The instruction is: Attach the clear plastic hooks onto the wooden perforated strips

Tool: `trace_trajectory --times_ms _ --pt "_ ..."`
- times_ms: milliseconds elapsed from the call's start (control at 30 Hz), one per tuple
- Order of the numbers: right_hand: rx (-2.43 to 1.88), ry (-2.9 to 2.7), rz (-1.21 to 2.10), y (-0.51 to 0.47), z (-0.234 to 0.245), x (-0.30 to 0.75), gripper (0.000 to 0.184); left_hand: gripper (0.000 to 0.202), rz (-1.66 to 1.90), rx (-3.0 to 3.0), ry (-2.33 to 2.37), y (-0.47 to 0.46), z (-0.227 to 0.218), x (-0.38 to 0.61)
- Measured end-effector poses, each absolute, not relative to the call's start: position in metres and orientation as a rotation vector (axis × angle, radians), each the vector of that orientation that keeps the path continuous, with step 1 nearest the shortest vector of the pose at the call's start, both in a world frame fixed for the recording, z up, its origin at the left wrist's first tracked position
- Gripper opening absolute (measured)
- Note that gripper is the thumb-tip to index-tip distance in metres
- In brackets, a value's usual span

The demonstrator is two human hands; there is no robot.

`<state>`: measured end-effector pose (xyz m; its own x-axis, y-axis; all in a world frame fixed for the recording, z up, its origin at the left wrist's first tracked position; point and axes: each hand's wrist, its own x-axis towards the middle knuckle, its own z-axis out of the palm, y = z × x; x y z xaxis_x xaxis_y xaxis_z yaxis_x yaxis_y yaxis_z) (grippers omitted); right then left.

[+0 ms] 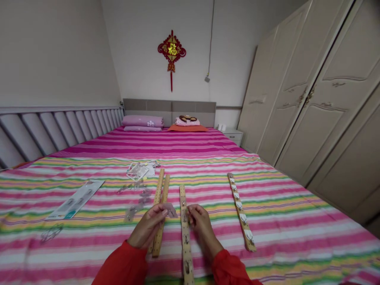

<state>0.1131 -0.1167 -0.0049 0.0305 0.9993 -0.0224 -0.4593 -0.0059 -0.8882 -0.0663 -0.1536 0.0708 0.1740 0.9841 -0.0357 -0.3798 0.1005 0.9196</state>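
Observation:
Both my hands, in red sleeves, work low in the middle of a striped bed. My left hand (150, 226) pinches a small clear plastic piece (170, 209). My right hand (199, 220) has its fingers closed at a small metal hook on a perforated wooden strip (185, 237) that lies lengthwise between my hands. Two more bare wooden strips (160, 198) lie side by side under my left hand. A fourth strip (241, 211), with several white hooks on it, lies to the right.
Clear hook packets (140, 170) and loose clear hooks (139, 198) lie ahead left, with a long backing card (76, 199) further left. Pillows (143, 121) sit at the headboard. A padded wall runs along the left; a wardrobe (314, 99) stands on the right.

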Motion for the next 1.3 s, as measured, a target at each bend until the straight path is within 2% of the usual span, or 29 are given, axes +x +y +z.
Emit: trace_trajectory --times_ms 267,467,800,1000,1133,1300 --pt "-0.617 -0.963 1.830 -0.145 0.042 0.101 0.032 0.014 1.026 1.081 0.582 -0.149 0.059 -0.058" --pt "-0.517 -0.987 1.985 -0.152 0.043 0.105 0.024 0.010 0.954 1.066 0.498 -0.143 0.046 -0.058" --pt "-0.444 -0.943 2.141 -0.149 0.040 0.115 0.026 0.012 0.877 0.984 0.497 -0.133 0.046 -0.048" --pt "-0.415 -0.861 2.156 -0.141 0.035 0.118 0.020 0.016 0.872 0.873 0.539 -0.131 0.048 -0.034" --pt "-0.468 -0.800 2.048 -0.127 0.034 0.121 0.016 0.029 0.917 0.803 0.639 -0.122 0.050 -0.030" --pt "-0.646 -0.848 1.842 -0.096 0.030 0.125 0.016 0.017 1.037 0.673 0.888 -0.100 0.052 -0.032"
